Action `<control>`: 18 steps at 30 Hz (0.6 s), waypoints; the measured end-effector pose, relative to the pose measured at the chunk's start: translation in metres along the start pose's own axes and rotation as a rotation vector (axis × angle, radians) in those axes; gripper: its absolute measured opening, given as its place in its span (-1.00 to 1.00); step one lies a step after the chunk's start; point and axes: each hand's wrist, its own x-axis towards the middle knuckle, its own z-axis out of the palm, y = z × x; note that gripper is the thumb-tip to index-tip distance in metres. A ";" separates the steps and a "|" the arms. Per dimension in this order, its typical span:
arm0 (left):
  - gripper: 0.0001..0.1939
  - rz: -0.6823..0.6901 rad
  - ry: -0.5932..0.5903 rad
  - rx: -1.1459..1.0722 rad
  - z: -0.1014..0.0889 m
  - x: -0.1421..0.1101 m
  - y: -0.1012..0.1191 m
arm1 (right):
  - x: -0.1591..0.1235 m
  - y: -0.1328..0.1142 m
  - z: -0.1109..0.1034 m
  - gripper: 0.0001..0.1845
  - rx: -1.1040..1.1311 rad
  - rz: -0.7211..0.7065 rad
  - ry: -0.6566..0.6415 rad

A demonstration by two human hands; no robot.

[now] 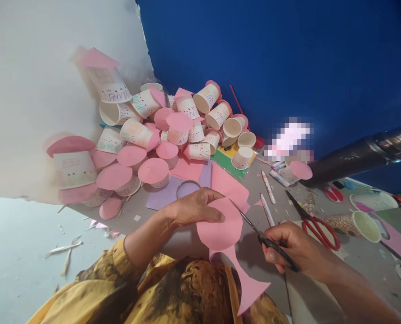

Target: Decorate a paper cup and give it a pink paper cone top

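My left hand (200,207) is closed on a sheet of pink paper (220,227), thumb on top. The paper is cut to a nearly round shape, and a curved strip of offcut (249,283) hangs below it. In my right hand (288,247) is a pair of scissors (252,225) with black handles, my fingers in the loops. Its blades point up and left and lie against the round paper's right edge. Whether the hanging strip is still joined to the round piece I cannot tell.
Paper cups with pink paper tops (178,121) are heaped at the back left. Red-handled scissors (320,229), markers (268,186) and a patterned cup (352,225) lie at the right. A dark metal pole (352,155) slants in from the right. Paper scraps litter the floor (34,261).
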 end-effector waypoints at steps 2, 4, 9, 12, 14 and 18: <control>-0.67 0.006 0.021 -0.045 -0.001 -0.001 -0.001 | 0.000 0.001 0.001 -0.40 0.001 -0.011 0.005; -0.63 0.004 0.032 -0.079 -0.001 -0.003 -0.003 | 0.001 0.002 0.002 -0.36 0.003 -0.030 0.006; -0.66 0.027 0.013 -0.113 -0.004 -0.004 -0.007 | 0.002 0.002 0.003 -0.31 0.017 -0.032 0.001; -0.67 0.028 0.004 -0.110 -0.004 -0.003 -0.007 | 0.001 0.003 0.003 -0.32 0.011 -0.029 -0.001; -0.66 0.023 0.005 -0.098 -0.004 -0.002 -0.006 | 0.001 0.004 0.003 -0.34 0.006 -0.022 0.005; -0.67 0.016 -0.009 -0.055 -0.005 -0.002 -0.005 | 0.000 0.006 0.003 -0.35 -0.004 -0.009 0.010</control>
